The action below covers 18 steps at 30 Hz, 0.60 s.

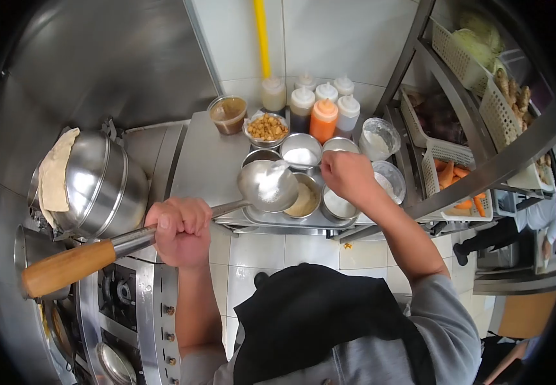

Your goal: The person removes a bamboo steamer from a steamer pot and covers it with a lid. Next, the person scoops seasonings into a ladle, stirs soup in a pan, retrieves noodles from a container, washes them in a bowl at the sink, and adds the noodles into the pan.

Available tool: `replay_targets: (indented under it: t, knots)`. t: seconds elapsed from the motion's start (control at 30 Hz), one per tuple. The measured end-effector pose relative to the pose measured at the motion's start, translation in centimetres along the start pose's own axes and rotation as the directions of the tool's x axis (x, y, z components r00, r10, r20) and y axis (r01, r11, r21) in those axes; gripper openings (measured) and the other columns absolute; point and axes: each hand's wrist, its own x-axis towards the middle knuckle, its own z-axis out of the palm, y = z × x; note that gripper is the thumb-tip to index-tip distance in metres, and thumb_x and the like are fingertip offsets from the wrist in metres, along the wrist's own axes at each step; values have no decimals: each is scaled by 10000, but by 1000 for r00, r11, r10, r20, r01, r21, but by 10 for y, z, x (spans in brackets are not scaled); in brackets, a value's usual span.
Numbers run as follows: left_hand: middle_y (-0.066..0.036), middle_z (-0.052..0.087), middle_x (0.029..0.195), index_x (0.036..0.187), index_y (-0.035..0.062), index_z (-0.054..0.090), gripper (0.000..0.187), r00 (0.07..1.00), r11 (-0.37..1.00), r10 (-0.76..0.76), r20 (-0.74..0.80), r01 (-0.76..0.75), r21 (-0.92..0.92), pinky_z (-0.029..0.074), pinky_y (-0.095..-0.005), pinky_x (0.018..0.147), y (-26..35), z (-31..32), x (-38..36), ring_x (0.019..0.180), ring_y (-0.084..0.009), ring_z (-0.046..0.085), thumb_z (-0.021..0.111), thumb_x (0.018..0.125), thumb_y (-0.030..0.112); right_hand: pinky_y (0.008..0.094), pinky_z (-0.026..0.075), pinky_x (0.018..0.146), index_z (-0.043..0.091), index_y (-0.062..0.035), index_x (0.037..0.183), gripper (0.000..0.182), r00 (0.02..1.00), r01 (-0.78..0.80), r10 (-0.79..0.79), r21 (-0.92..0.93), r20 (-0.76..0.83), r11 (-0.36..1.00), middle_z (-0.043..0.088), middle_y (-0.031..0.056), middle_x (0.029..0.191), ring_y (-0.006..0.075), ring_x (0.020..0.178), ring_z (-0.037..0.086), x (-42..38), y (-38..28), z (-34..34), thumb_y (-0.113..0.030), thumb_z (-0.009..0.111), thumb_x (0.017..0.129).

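Observation:
My left hand (182, 231) is wrapped round the metal shaft of a large ladle (252, 186) with a wooden handle end. The ladle's bowl is over the metal bowls, and some white powder lies in it. My right hand (348, 173) is closed on the thin handle of a spoon (282, 167), whose white-covered tip is over the ladle's bowl. Below are a bowl of white seasoning (300, 153), a bowl of beige powder (305, 200) and another bowl of white powder (338, 204), partly hidden by my right hand.
Several squeeze bottles (324, 120) stand at the wall beside a bowl of brown cubes (267, 128) and a tub of brown sauce (228, 115). Steel steamer pots (104, 186) and a gas stove (124, 292) are left. A metal rack (464, 173) holds vegetable baskets; another person (515, 224) is far right.

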Motion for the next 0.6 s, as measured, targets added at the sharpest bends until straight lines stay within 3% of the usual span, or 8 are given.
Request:
replay_targets:
  t: [0.03, 0.17, 0.23, 0.37, 0.6]
  knots:
    - [-38, 368, 586, 704, 74, 365, 298, 1000, 1000, -3, -5, 3, 4, 281, -301, 460, 2, -1, -1, 477, -131, 321, 470, 959, 187, 448, 514, 656, 647, -41, 788, 124, 997, 44, -49, -73, -65, 996, 665, 163, 760, 340, 747, 658, -2, -2, -2, -158, 606, 800]
    - [-43, 378, 585, 702, 75, 373, 306, 1000, 1000, 14, 2, -14, 7, 289, -301, 460, 20, -5, -5, 482, -134, 331, 462, 962, 208, 441, 517, 619, 638, -48, 773, 96, 998, 57, -58, -160, -1, 985, 660, 167, 735, 327, 717, 666, -12, 1, -5, -131, 595, 795]
    - [-16, 363, 594, 699, 111, 352, 329, 999, 991, 37, 20, -39, 125, 335, -283, 478, 33, -5, -7, 479, -114, 322, 406, 992, 250, 407, 543, 603, 657, -48, 757, 80, 984, 147, -116, -256, 134, 956, 684, 152, 750, 291, 698, 687, -15, 5, 14, -101, 598, 764]
    - [-17, 376, 598, 701, 113, 358, 329, 998, 981, 49, 41, -56, 184, 339, -282, 479, 46, -13, -9, 470, -113, 335, 413, 992, 255, 397, 556, 612, 684, -62, 778, 79, 967, 212, -165, -255, 195, 943, 703, 122, 789, 281, 707, 699, -14, 2, 60, -76, 620, 734]
    - [-19, 391, 603, 700, 117, 365, 330, 997, 975, 55, 51, -65, 214, 343, -287, 478, 47, -14, -10, 466, -115, 353, 427, 991, 256, 408, 556, 627, 692, -54, 794, 96, 938, 241, -179, -187, 298, 952, 704, 134, 803, 292, 746, 701, -26, -5, 63, -82, 626, 730]
